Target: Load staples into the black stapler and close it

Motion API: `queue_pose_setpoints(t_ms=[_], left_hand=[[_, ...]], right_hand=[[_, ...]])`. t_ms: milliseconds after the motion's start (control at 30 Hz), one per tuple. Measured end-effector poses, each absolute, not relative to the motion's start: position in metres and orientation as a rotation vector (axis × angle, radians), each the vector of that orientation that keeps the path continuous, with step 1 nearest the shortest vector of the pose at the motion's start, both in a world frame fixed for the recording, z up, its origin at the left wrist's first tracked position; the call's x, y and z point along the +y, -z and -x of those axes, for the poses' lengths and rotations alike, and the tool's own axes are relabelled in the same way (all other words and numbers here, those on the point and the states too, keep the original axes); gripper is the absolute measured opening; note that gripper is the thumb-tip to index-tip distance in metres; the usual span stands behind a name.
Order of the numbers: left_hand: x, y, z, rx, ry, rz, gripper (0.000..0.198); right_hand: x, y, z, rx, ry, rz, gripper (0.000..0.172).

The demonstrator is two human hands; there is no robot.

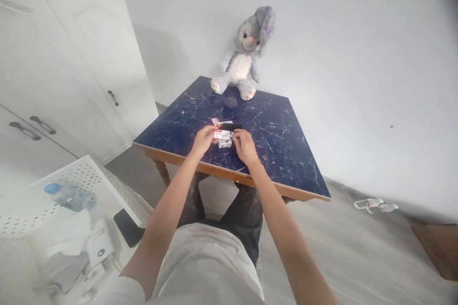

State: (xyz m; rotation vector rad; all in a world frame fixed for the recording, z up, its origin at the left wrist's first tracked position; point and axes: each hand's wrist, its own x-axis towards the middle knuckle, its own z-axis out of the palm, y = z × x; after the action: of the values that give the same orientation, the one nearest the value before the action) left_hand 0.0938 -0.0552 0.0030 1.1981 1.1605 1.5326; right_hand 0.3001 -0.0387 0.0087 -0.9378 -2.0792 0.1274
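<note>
Both hands meet over the near part of a blue marble-patterned table (275,152). My left hand (203,141) is closed, pinching the left end of a small white-and-red box (222,134). At the box's other side, my right hand (246,146) has its fingers curled together; what they grip is too small to tell. Just behind the box lies a dark elongated object (232,127) with an orange tip at its left. Another small printed box (224,143) sits right below, between the hands. Part of a further red-and-white packet (215,121) shows behind.
A grey plush toy (241,64) sits at the table's far edge against the wall. On my left stands a white perforated basket (84,164) with a plastic bottle (69,196) and a black phone (128,228). White cabinets (82,57) rise behind it. Clear bottles (375,205) lie on the floor at right.
</note>
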Motion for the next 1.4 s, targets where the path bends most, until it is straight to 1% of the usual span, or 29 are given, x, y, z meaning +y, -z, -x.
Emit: queue_pose_setpoints(t_ms=[233, 433, 633, 833, 1033, 1167, 1233, 1300, 1400], left_hand=[[-0.061, -0.011, -0.094, 1.119, -1.555, -1.084, 0.025], [-0.061, -0.01, -0.094, 1.114, -1.568, -1.064, 0.023], [-0.06, -0.007, -0.096, 1.082, -1.54, -1.136, 0.02], [-0.059, -0.003, -0.094, 1.09, -1.475, -1.209, 0.022], [-0.058, -0.005, -0.095, 1.09, -1.484, -1.205, 0.02], [-0.058, -0.005, -0.094, 1.08, -1.499, -1.165, 0.022], [-0.057, -0.005, -0.094, 1.1, -1.548, -1.104, 0.022], [-0.057, -0.006, -0.093, 1.125, -1.588, -1.047, 0.021], [-0.058, -0.009, -0.093, 1.131, -1.6, -1.02, 0.02]], right_hand=[[-0.045, -0.015, -0.304, -1.882, -0.218, 0.959, 0.021], [-0.046, -0.014, -0.308, -1.755, -0.259, 1.013, 0.023], [-0.045, -0.011, -0.306, -1.879, -0.276, 0.963, 0.019], [-0.043, -0.011, -0.306, -1.952, -0.294, 0.927, 0.018], [-0.041, -0.01, -0.305, -1.923, -0.336, 0.907, 0.024], [-0.039, -0.01, -0.306, -1.773, -0.384, 0.994, 0.021], [-0.037, -0.01, -0.308, -1.645, -0.415, 1.068, 0.026], [-0.034, -0.01, -0.309, -1.555, -0.458, 1.132, 0.028], [-0.03, -0.009, -0.31, -1.457, -0.637, 1.133, 0.025]])
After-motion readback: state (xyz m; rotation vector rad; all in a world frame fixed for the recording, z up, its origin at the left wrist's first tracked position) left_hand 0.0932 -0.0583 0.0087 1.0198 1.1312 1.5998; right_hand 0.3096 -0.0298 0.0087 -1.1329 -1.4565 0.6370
